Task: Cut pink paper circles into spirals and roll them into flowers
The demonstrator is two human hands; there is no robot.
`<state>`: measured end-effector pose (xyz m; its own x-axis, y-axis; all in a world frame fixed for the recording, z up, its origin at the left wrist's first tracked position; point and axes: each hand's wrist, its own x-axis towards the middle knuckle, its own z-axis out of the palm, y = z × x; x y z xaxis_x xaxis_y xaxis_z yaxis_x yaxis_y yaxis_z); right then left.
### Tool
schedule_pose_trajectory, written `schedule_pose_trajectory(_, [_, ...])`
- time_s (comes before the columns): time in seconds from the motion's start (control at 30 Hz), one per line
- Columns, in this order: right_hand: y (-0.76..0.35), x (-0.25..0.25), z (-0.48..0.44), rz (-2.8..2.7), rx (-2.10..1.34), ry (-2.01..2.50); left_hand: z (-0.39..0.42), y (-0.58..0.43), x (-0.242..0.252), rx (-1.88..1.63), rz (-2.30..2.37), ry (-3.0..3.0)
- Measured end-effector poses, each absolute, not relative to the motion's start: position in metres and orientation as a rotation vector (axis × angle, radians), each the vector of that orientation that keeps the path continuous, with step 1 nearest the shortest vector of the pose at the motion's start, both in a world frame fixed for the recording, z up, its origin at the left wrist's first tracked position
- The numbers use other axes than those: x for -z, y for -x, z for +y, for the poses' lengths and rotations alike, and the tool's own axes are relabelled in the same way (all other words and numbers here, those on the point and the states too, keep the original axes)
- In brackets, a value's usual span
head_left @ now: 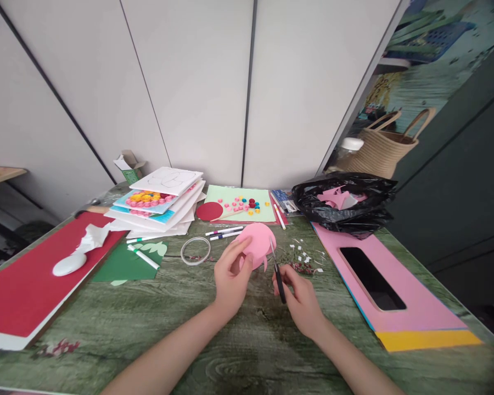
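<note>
My left hand (233, 272) pinches a roundish piece of pink paper (260, 241) between thumb and fingers, above the middle of the table. A narrow pink strip hangs from its lower edge. In my right hand (299, 296) is a pair of scissors (278, 274) with black handles, its blades at the paper's right edge. Whether the blades are closed on the paper I cannot tell. Small white paper scraps (302, 255) lie to the right of the scissors. A roll of tape (195, 251) lies flat to the left of the pink paper, close to several markers (224, 233).
On the left are red sheets (37, 269), green paper (125, 263) and a stack of white boards (181, 206). Behind my hands lies a pale green sheet (230, 195) with coloured bits. A black bag (313, 206) of pink scraps and a phone (370, 277) on pink sheets (424, 307) occupy the right.
</note>
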<state>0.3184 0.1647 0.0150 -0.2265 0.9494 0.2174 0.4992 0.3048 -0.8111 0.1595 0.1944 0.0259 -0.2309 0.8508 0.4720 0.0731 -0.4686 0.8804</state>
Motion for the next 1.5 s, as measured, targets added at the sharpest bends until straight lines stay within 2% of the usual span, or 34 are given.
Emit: schedule_pose_trajectory(1.5, [-0.3171, -0.0140, 0.1650, -1.857, -0.782, 1.285, 0.1950, -0.1599, -0.0276, -1.743, 1.130, -1.493])
